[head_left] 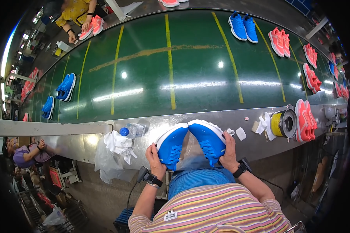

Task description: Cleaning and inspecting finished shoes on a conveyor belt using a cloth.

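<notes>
Hands: your left hand (154,157) and right hand (228,152) each clasp one blue mesh shoe (171,145) (209,140), white-soled, toes touching above the steel ledge (206,115).

Two bright blue sports shoes with white soles sit side by side at the near edge of the grey metal bench. The left blue shoe (171,146) leans to the left and the right blue shoe (208,141) leans to the right. Their toes almost meet at the top, making an upside-down V shape. Blue laces show on both. Each shoe is tipped on its side, heel end nearest the person.
</notes>
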`<state>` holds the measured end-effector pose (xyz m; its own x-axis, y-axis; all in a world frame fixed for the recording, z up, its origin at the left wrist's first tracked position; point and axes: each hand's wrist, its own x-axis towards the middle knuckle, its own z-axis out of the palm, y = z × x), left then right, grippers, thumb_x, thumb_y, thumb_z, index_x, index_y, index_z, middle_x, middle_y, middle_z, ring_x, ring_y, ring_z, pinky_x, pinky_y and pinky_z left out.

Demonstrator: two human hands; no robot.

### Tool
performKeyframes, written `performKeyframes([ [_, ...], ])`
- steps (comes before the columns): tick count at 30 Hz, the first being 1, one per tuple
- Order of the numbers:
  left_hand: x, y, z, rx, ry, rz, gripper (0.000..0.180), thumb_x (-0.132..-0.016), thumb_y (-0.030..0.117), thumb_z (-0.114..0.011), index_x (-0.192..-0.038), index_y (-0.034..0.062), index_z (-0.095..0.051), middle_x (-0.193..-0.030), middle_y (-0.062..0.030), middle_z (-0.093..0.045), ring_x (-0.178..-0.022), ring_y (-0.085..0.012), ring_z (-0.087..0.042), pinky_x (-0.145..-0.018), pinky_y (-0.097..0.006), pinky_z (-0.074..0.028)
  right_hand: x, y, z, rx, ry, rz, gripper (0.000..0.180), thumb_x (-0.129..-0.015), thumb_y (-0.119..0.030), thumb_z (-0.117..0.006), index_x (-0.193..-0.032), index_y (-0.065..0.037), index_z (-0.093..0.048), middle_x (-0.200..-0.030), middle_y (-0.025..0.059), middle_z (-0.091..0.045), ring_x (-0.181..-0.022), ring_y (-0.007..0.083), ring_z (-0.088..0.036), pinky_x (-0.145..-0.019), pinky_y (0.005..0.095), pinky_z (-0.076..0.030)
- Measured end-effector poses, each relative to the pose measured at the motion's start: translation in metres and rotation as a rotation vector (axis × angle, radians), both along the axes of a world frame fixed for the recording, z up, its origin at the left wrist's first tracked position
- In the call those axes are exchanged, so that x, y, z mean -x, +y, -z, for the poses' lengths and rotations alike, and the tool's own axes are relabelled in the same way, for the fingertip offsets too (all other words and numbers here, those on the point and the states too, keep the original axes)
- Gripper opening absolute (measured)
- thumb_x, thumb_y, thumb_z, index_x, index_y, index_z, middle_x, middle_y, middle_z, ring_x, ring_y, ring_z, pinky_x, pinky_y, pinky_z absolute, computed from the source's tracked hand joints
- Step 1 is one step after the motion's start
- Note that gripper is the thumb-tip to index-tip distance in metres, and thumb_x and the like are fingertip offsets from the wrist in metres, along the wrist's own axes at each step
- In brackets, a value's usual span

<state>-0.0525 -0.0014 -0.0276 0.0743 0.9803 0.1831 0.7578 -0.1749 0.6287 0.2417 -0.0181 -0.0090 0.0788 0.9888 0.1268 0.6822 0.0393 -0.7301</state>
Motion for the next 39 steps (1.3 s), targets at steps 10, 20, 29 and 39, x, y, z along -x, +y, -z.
performKeyframes([
  [10, -0.022, -0.007, -0.02, 0.107, 0.198, -0.069, 0.092, -0.051, 0.006, -0.071, -0.131, -0.0042, -0.026, -0.115, -0.0225, -0.037, -0.107, -0.0375, -0.037, -0.094, -0.045, -0.029, 0.023, 0.007, -0.013, 0.058, -0.118, 0.009, 0.082, -0.06, -0.008, -0.068, -0.131, 0.0, -0.029, -0.118, 0.0207, -0.042, -0.111, 0.0362, -0.039, -0.096, 0.0429, -0.028],
  [20, 0.011, 0.015, 0.044, 0.564, -0.486, 0.046, 0.05, -0.093, 0.032, -0.039, -0.128, -0.0029, -0.039, -0.118, -0.0209, -0.051, -0.109, -0.0288, -0.049, -0.095, -0.034, -0.034, -0.004, 0.035, 0.034, 0.534, 0.44, -0.156, 0.057, -0.084, -0.024, -0.059, -0.129, 0.0, -0.035, -0.12, 0.0132, -0.048, -0.109, 0.0182, -0.047, -0.093, 0.0301, -0.036],
  [29, 0.021, 0.03, 0.031, 0.74, -0.554, 0.036, 0.054, -0.095, 0.037, -0.032, -0.124, -0.0073, -0.04, -0.123, -0.0208, -0.048, -0.117, -0.0251, -0.043, -0.098, -0.03, -0.031, -0.004, 0.058, 0.021, 0.747, 0.731, -0.131, 0.055, -0.085, -0.029, -0.057, -0.13, -0.003, -0.039, -0.108, 0.0128, -0.055, -0.096, 0.015, -0.052, -0.087, 0.0267, -0.039],
  [39, 0.006, 0.05, -0.011, 0.922, -0.873, -0.169, 0.058, -0.094, 0.042, -0.033, -0.109, -0.011, -0.053, -0.103, -0.0157, -0.059, -0.091, -0.0164, -0.055, -0.083, -0.026, -0.042, -0.018, 0.065, 0.006, 0.811, 1.049, 0.023, 0.045, -0.091, -0.031, -0.048, -0.122, 0.002, -0.045, -0.108, 0.0068, -0.056, -0.093, 0.0114, -0.055, -0.081, 0.0248, -0.044],
])
